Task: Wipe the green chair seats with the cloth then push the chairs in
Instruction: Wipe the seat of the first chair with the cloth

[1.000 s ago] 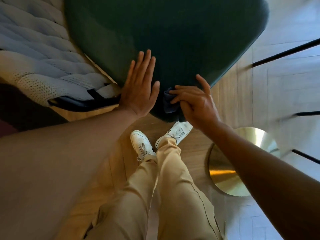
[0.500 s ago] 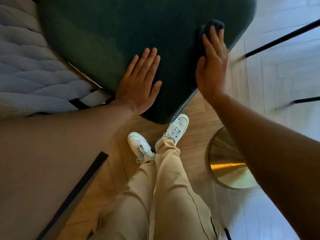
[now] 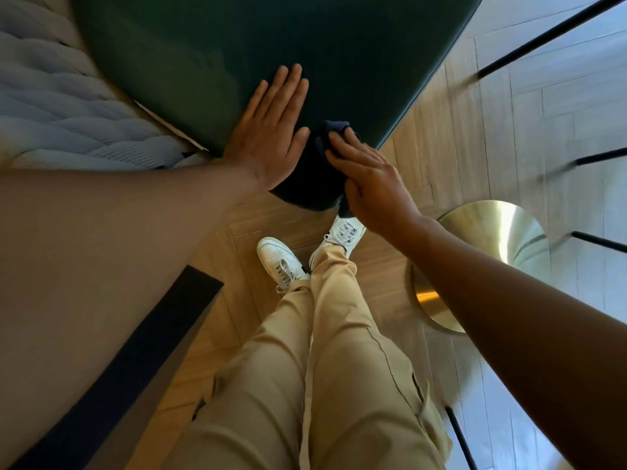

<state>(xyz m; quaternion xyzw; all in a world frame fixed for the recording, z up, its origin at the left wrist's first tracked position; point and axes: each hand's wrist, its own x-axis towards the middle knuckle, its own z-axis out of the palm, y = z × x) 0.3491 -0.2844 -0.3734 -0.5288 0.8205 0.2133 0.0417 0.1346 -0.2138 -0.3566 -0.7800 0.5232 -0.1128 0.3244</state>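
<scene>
While the left hand (image 3: 269,130) lies flat with straight fingers on the green chair seat (image 3: 271,42), the right hand (image 3: 368,179) presses the dark cloth (image 3: 330,137) onto the seat's near corner, fingers fairly straight over it. Cloth and right hand sit just beside the left thumb. Below both hands stand white shoes (image 3: 278,259); right of the right hand lies a brass disc base (image 3: 492,228).

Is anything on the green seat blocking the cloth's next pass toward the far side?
Nothing visible does. The right hand presses the dark cloth at the near edge of the green upholstered chair seat; the left hand lies flat beside it, to the left, off that path. The seat beyond looks bare.
</scene>
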